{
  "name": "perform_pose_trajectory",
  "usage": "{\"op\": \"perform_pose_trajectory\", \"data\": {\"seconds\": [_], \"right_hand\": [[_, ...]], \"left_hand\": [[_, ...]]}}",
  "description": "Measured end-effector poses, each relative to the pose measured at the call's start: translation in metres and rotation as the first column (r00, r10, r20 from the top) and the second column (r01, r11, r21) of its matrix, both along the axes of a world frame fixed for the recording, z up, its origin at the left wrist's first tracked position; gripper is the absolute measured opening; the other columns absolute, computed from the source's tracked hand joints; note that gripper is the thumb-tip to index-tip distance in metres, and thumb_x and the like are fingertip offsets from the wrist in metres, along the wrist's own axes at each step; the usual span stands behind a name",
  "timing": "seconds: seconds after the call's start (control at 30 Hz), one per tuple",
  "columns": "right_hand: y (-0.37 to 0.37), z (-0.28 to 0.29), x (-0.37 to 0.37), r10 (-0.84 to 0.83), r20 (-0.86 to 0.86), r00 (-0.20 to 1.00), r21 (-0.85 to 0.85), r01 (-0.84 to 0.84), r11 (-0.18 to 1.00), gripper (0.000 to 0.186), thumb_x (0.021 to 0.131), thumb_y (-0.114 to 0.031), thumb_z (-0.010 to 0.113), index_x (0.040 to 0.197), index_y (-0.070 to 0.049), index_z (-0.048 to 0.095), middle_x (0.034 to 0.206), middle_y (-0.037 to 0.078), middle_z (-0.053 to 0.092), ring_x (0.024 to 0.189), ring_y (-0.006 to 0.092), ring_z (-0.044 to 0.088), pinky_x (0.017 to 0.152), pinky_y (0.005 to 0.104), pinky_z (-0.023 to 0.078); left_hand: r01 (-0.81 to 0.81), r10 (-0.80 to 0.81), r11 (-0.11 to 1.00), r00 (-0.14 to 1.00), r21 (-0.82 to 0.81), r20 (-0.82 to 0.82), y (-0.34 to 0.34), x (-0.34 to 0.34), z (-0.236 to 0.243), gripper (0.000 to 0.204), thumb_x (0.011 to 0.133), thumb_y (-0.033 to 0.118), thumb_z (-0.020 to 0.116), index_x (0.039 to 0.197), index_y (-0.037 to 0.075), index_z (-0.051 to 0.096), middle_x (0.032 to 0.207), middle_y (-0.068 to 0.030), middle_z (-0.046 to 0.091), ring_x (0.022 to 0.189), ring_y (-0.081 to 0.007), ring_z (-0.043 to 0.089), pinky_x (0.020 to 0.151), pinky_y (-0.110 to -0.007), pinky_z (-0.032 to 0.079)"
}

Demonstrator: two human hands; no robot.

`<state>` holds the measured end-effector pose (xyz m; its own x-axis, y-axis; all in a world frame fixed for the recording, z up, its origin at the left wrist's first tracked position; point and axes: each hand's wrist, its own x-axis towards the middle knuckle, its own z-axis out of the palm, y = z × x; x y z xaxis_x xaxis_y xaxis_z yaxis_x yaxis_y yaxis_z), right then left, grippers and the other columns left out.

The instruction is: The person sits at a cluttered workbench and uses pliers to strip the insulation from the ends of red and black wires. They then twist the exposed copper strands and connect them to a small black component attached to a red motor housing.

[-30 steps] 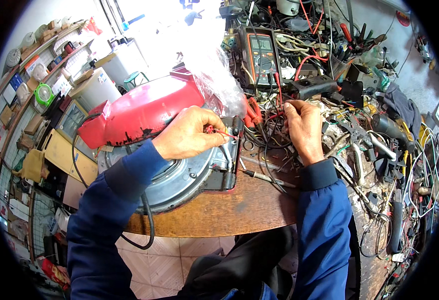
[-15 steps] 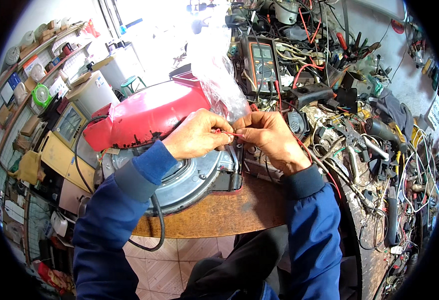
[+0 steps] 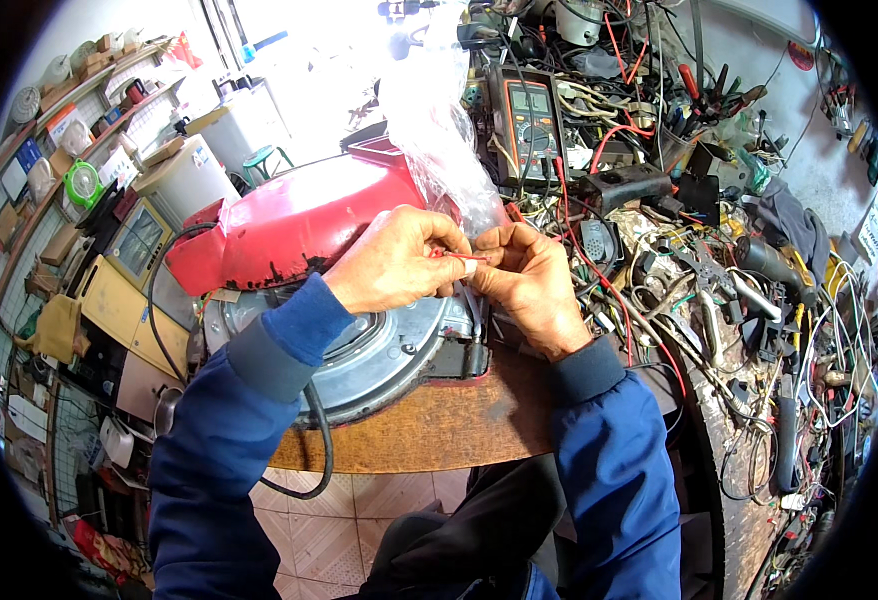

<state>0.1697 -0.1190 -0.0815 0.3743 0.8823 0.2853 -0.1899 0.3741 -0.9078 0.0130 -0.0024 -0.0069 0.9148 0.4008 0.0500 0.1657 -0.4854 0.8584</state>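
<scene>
My left hand (image 3: 399, 262) and my right hand (image 3: 524, 285) meet above the metal base (image 3: 379, 380) of an appliance, fingertips pinched together on a thin red wire (image 3: 471, 256). Their tips nearly touch, and the small end between them is partly hidden. Just behind them lies a red, scuffed plastic housing (image 3: 289, 215), with crumpled clear plastic (image 3: 429, 135) beside it. A black cable (image 3: 324, 450) hangs from the left part of the base over the table's front edge.
The wooden table (image 3: 439, 440) curves toward me. A multimeter (image 3: 527, 120) stands at the back amid tangled wires; tools, cables and parts (image 3: 719, 300) crowd the right side. Shelves (image 3: 79, 100) and appliances (image 3: 184, 185) line the left, and a tiled floor (image 3: 314, 530) shows below.
My right hand has come left from among the wires to meet my left hand at the red wire. My left hand has shifted slightly right, and a long red lead now trails at the right.
</scene>
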Motion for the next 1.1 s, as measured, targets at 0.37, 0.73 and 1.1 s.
{"op": "perform_pose_trajectory", "data": {"seconds": [0.37, 0.73, 1.1], "right_hand": [[0.000, -0.002, -0.002, 0.060, -0.018, 0.998, 0.027, -0.060, 0.998, 0.018, 0.091, 0.008, 0.071, 0.107, 0.004, 0.066, 0.093, 0.005, 0.073, 0.084, 0.0096, 0.068, 0.075, 0.0239, 0.054], [-0.008, 0.003, -0.006, -0.124, 0.231, 0.965, 0.086, 0.107, 0.991, 0.016, 0.089, 0.001, 0.077, 0.102, 0.001, 0.069, 0.088, 0.000, 0.069, 0.078, 0.0058, 0.061, 0.069, 0.0239, 0.050], [-0.012, 0.007, -0.001, -0.070, 0.042, 0.997, 0.005, 0.070, 0.998, 0.015, 0.098, -0.012, 0.074, 0.097, 0.003, 0.075, 0.075, 0.000, 0.068, 0.063, 0.0057, 0.057, 0.057, 0.0224, 0.044]], "left_hand": [[-0.083, 0.096, 0.992, 0.985, 0.091, -0.144, 0.001, 0.002, 0.004, 0.013, 0.100, 0.011, 0.069, 0.102, -0.002, 0.069, 0.080, -0.0047, 0.070, 0.070, -0.0110, 0.068, 0.062, -0.026, 0.053], [0.000, 0.000, 1.000, 1.000, -0.010, 0.002, 0.011, -0.004, 0.000, 0.024, 0.089, -0.002, 0.074, 0.111, -0.004, 0.066, 0.103, -0.0066, 0.069, 0.096, -0.0126, 0.065, 0.085, -0.028, 0.055], [0.050, -0.051, 0.998, 0.999, 0.029, 0.016, 0.009, -0.006, 0.009, 0.012, 0.096, 0.008, 0.076, 0.102, -0.001, 0.071, 0.095, -0.0030, 0.071, 0.091, -0.0097, 0.066, 0.083, -0.028, 0.055]]}}
